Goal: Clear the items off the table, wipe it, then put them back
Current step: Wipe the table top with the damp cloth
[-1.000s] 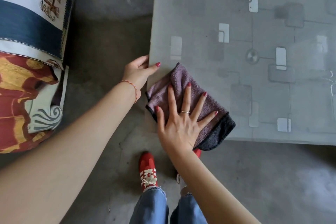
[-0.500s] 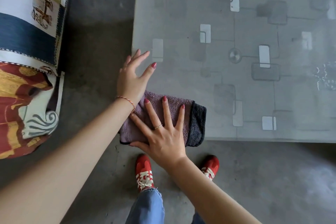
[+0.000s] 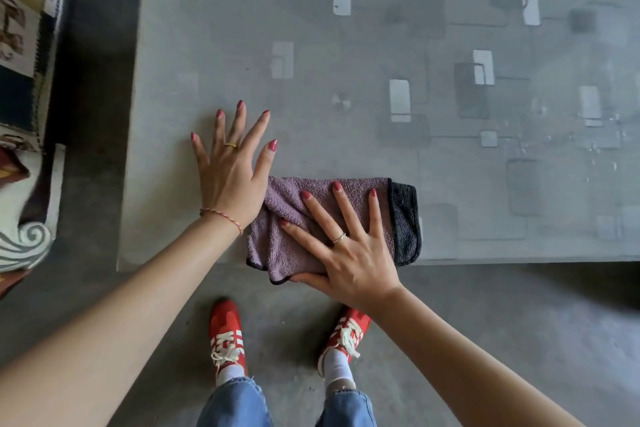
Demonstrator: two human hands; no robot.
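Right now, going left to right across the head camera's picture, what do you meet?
Patterned cushion → left hand flat on the table → purple cloth → right hand pressing it → water droplets.

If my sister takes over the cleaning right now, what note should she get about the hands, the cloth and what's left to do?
Left hand: flat on the table, fingers spread, holding nothing, beside the cloth.
Right hand: flat on the purple cloth, fingers straight, pressing it down at the near edge; no curled grip.
Cloth: folded, one corner hanging over the table's near edge.
Done: no items on the part of the table in view; wiping is under way.
Left: wet specks show on the far right, so wipe there, finish the top, then bring the items back. They are not in view.
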